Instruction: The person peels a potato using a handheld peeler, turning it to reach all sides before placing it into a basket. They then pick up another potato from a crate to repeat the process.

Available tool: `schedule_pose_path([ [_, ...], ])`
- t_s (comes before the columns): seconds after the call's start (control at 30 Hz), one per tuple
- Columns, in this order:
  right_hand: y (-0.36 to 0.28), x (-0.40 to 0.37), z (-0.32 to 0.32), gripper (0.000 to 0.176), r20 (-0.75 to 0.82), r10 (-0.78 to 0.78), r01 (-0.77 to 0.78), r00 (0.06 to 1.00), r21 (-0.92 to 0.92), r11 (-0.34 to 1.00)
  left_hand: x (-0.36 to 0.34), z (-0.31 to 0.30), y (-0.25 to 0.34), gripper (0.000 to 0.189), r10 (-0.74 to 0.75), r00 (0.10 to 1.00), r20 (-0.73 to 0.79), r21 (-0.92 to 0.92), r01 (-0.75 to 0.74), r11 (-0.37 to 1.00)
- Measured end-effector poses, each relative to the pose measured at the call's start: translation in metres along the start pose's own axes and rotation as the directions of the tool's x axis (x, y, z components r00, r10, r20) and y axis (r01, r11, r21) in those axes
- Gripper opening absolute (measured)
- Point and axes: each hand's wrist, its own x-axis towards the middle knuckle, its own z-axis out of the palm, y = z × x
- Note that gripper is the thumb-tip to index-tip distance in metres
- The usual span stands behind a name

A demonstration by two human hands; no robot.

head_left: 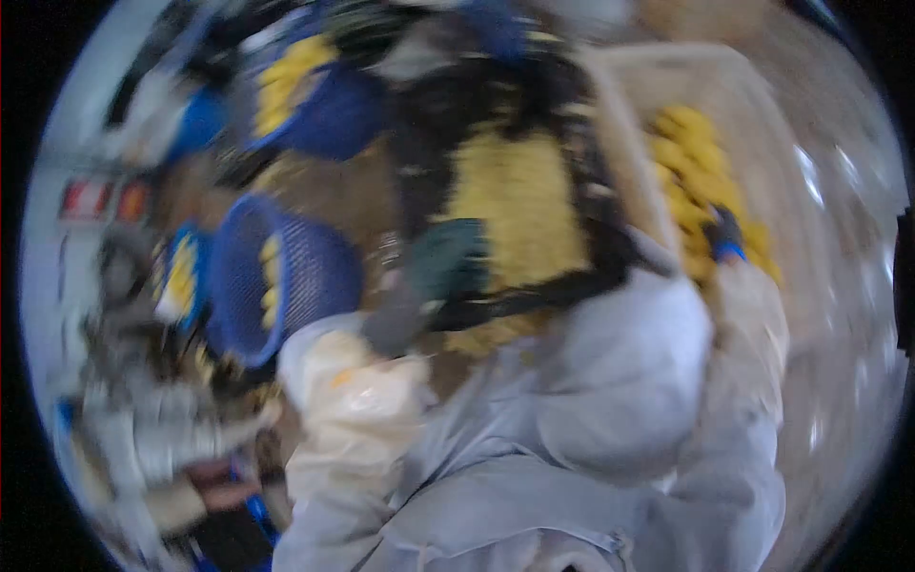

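My right hand (726, 232), in a dark glove with a blue band at the wrist, reaches down onto the rounded yellow pieces (693, 157) in a long whitish tub (620, 114). They look like peeled fruit, but blur hides the kind. Its fingers are smeared, so a grip on a piece cannot be made out. My left hand (393, 322), in a grey glove, is over my lap beside a dark crate (602, 250) of pale yellow bits (519, 200). A dark green shape (450, 255) overlaps the crate's near left corner. The left fingers are too blurred to read.
A blue perforated basket (324, 267) with yellow pieces lies tilted at my left. Behind it stands another blue basket (338, 110), also with yellow pieces. A smaller blue container (198, 276) is further left. Other people sit along the left, one with bare forearms (229, 486). Wet-looking floor (839, 381) borders the tub.
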Motion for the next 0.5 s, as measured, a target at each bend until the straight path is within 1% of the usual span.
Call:
schedule_pose_path([
  [0.03, 0.075, 0.030, 0.072, 0.050, 0.033, -0.047, 0.031, 0.998, 0.374, 0.927, -0.022, 0.042, 0.020, 0.029, 0.130, 0.984, -0.118, 0.304, -0.089, 0.948],
  [0.07, 0.077, 0.036, 0.072, 0.050, 0.096, -0.008, -0.013, 0.995, 0.221, 0.975, -0.006, 0.021, -0.001, 0.032, 0.193, 0.978, -0.083, 0.204, -0.173, 0.964],
  [0.1, 0.067, 0.029, 0.072, 0.050, 0.117, 0.065, -0.079, 0.991, 0.116, 0.990, 0.007, 0.009, -0.009, 0.034, 0.258, 0.966, -0.009, 0.298, -0.243, 0.923],
  [0.13, 0.058, 0.031, 0.080, 0.050, 0.139, 0.144, -0.151, 0.980, 0.040, 0.988, -0.008, 0.031, 0.002, 0.033, 0.266, 0.954, -0.140, 0.277, -0.221, 0.935],
  [0.17, 0.046, 0.031, 0.086, 0.050, 0.155, 0.200, -0.203, 0.967, 0.000, 0.979, 0.000, 0.026, -0.001, 0.032, 0.413, 0.911, -0.027, 0.381, -0.372, 0.846],
  [0.23, 0.029, 0.034, 0.094, 0.050, 0.180, 0.243, -0.240, 0.953, -0.043, 0.970, -0.018, 0.039, 0.017, 0.038, 0.268, 0.959, -0.090, 0.397, -0.212, 0.893],
  [0.27, 0.022, 0.033, 0.094, 0.050, 0.190, 0.255, -0.247, 0.948, -0.068, 0.967, -0.023, 0.040, 0.021, 0.038, 0.279, 0.954, -0.106, 0.399, -0.216, 0.891],
  [0.33, 0.016, 0.029, 0.087, 0.050, 0.190, 0.270, -0.260, 0.944, -0.080, 0.962, -0.027, 0.048, 0.027, 0.040, 0.191, 0.976, -0.101, 0.369, -0.141, 0.918],
  [0.4, 0.014, 0.032, 0.082, 0.050, 0.187, 0.274, -0.263, 0.943, -0.081, 0.961, -0.029, 0.047, 0.026, 0.042, 0.186, 0.978, -0.097, 0.342, -0.143, 0.929],
  [0.47, 0.013, 0.031, 0.079, 0.050, 0.193, 0.276, -0.263, 0.942, -0.089, 0.961, -0.031, 0.044, 0.024, 0.043, 0.230, 0.973, -0.034, 0.351, -0.203, 0.914],
  [0.5, 0.012, 0.030, 0.076, 0.050, 0.192, 0.275, -0.260, 0.942, -0.097, 0.961, -0.032, 0.045, 0.025, 0.043, 0.238, 0.971, -0.028, 0.345, -0.214, 0.914],
])
